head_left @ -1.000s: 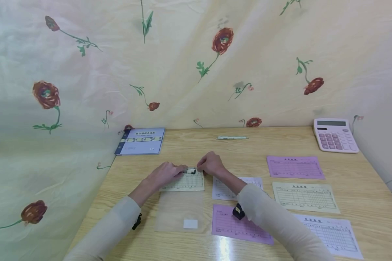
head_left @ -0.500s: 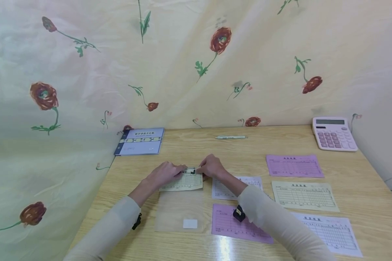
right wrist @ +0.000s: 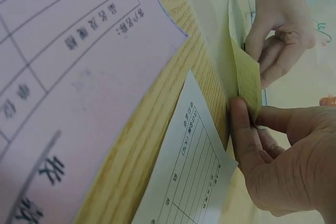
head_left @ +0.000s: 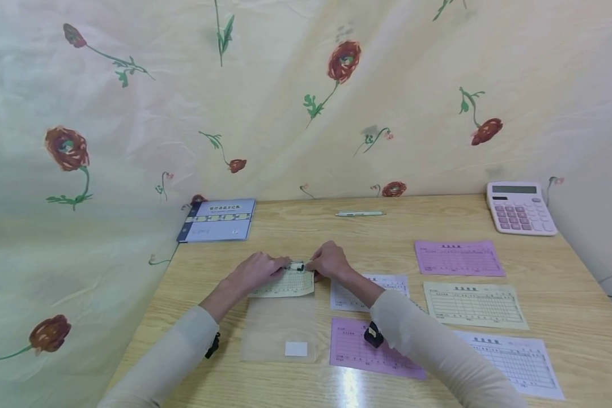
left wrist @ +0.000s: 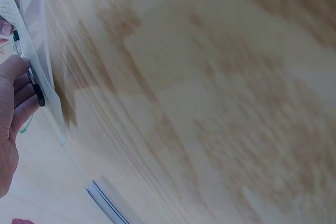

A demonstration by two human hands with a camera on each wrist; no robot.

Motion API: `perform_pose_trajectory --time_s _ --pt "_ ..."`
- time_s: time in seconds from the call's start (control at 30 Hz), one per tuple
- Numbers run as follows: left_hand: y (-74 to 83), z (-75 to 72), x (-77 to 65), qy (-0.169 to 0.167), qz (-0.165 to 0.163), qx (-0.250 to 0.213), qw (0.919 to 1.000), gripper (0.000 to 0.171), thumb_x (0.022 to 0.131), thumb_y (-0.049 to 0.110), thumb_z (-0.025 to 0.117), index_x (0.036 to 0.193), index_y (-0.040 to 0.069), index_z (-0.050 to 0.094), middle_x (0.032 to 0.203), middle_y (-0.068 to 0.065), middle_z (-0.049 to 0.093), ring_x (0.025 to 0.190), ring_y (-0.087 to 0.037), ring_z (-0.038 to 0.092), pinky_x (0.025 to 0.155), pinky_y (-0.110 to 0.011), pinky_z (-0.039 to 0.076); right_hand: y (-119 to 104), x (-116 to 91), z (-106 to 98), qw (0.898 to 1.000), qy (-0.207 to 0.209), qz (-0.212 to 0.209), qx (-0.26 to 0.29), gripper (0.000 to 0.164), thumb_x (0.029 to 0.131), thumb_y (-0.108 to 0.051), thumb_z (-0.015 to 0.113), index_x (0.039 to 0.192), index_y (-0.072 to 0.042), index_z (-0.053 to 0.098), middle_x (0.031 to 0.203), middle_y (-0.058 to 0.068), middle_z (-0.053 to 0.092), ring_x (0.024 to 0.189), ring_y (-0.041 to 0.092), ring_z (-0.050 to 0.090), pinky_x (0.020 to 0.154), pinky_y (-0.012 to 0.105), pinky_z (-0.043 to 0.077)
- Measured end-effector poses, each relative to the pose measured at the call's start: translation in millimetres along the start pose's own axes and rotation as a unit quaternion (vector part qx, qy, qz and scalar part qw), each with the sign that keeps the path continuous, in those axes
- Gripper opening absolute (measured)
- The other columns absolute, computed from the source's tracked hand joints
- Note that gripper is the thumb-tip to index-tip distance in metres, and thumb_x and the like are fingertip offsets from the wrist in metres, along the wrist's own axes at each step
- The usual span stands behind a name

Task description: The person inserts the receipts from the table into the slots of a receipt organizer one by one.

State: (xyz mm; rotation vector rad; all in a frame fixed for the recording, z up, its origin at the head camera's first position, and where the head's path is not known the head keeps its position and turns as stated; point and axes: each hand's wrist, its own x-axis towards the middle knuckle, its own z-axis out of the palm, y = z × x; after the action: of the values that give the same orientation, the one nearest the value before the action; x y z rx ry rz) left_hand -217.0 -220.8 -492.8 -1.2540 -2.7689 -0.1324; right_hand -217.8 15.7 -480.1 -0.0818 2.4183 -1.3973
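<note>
A pale yellow-green printed slip (head_left: 288,284) lies over the top part of a clear plastic sleeve (head_left: 272,328) with a small white label. At the slip's upper edge sits a thin fastener strip with black end pieces (head_left: 300,268). My left hand (head_left: 256,271) holds the strip and the slip's top at the left; in the left wrist view its thumb and fingers (left wrist: 21,85) close around the strip. With thumb and fingertips my right hand (right wrist: 286,153) pinches the slip's right upper corner. The slip bends up slightly there. Fingers partly hide the strip.
Beside my right forearm lie white (head_left: 369,286) and purple (head_left: 372,354) slips. Further right are a purple (head_left: 459,259), a pale green (head_left: 474,306) and a white slip (head_left: 515,362). A blue booklet (head_left: 216,221), pen (head_left: 360,213) and calculator (head_left: 522,208) stand along the back.
My right hand has come down slightly toward the strip, and the slip's right side has lifted and bent a little. My left hand stays in place.
</note>
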Motion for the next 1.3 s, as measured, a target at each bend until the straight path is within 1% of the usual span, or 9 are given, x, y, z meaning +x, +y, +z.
perform_pose_trajectory --time_s 0.17,0.4,0.53,0.6,0.77,0.9,1.03,1.17,1.3 --pt "-0.2 -1.4 0.1 -0.011 -0.009 -0.016 0.9998 0.028 0.105 0.014 0.07 0.132 0.006 0.074 0.116 -0.016 0.077 0.047 0.001 0.04 0.046 -0.013 0.043 0 0 -1 1.0 0.0 0.007 0.002 0.009 0.094 -0.004 0.08 0.096 0.004 0.08 0.074 0.01 0.075 0.06 0.02 0.074 0.058 0.028 0.063" --pt "0.9 -2.2 -0.7 -0.007 -0.007 -0.02 0.9998 0.027 0.105 0.015 0.07 0.132 0.009 0.074 0.121 -0.014 0.076 0.055 -0.001 0.058 0.056 -0.017 0.055 -1 -1 -9 0.999 -0.035 0.005 -0.008 0.014 0.098 -0.01 0.076 0.096 0.004 0.079 0.077 0.011 0.076 0.065 0.023 0.076 0.061 0.03 0.064" --pt "0.8 -2.5 -1.2 -0.005 -0.017 -0.041 0.999 0.028 0.105 0.014 0.071 0.132 0.01 0.075 0.127 -0.011 0.074 0.081 -0.014 0.077 0.073 -0.027 0.064 -3 -4 -16 0.998 -0.035 -0.011 -0.046 0.018 0.1 -0.013 0.075 0.099 0.004 0.08 0.077 0.01 0.076 0.066 0.022 0.076 0.063 0.029 0.064" --pt "0.1 -2.2 -1.5 -0.006 -0.027 -0.054 0.9982 0.029 0.104 0.015 0.071 0.133 0.011 0.075 0.13 -0.009 0.073 0.097 -0.019 0.077 0.081 -0.03 0.064 -2 -5 -22 0.997 -0.026 -0.032 -0.065 0.016 0.099 -0.013 0.075 0.1 0.003 0.081 0.078 0.01 0.076 0.068 0.021 0.075 0.064 0.028 0.063" --pt "-2.1 0.9 -3.6 0.01 -0.03 -0.076 0.9966 0.029 0.103 0.014 0.072 0.132 0.011 0.076 0.129 -0.008 0.073 0.106 -0.023 0.075 0.085 -0.031 0.063 2 -7 -41 0.991 -0.001 -0.085 -0.104 0.015 0.1 -0.013 0.074 0.107 -0.002 0.082 0.095 0.008 0.078 0.083 0.02 0.071 0.071 0.029 0.059" --pt "-3.2 3.4 -4.6 0.035 -0.018 -0.088 0.9954 0.029 0.101 0.011 0.074 0.13 0.008 0.076 0.127 -0.009 0.074 0.11 -0.025 0.074 0.087 -0.032 0.063 7 -9 -62 0.987 0.002 -0.114 -0.117 0.02 0.1 -0.015 0.075 0.116 -0.004 0.08 0.111 0.01 0.078 0.099 0.023 0.072 0.085 0.037 0.06" --pt "-3.6 4.2 -5.7 0.045 -0.02 -0.078 0.9957 0.032 0.099 0.013 0.077 0.131 0.008 0.075 0.127 -0.008 0.075 0.113 -0.023 0.074 0.09 -0.032 0.062 15 -15 -87 0.984 -0.011 -0.14 -0.112 0.027 0.1 -0.016 0.075 0.123 -0.002 0.077 0.118 0.012 0.077 0.108 0.028 0.071 0.095 0.044 0.059" --pt "-4.0 2.7 -6.1 0.049 -0.016 -0.061 0.9968 0.035 0.097 0.017 0.08 0.131 0.009 0.075 0.127 -0.007 0.075 0.114 -0.023 0.074 0.092 -0.032 0.061 28 -22 -112 0.978 -0.029 -0.173 -0.115 0.034 0.101 -0.017 0.075 0.129 0.002 0.073 0.122 0.014 0.076 0.111 0.031 0.07 0.099 0.048 0.058" --pt "-4.6 -1.0 -5.5 0.068 -0.008 -0.054 0.9962 0.037 0.096 0.018 0.082 0.13 0.007 0.075 0.124 -0.009 0.076 0.111 -0.024 0.075 0.092 -0.034 0.062 44 -32 -135 0.971 -0.038 -0.196 -0.133 0.037 0.102 -0.016 0.074 0.132 0.005 0.07 0.125 0.018 0.074 0.113 0.036 0.07 0.098 0.05 0.059"
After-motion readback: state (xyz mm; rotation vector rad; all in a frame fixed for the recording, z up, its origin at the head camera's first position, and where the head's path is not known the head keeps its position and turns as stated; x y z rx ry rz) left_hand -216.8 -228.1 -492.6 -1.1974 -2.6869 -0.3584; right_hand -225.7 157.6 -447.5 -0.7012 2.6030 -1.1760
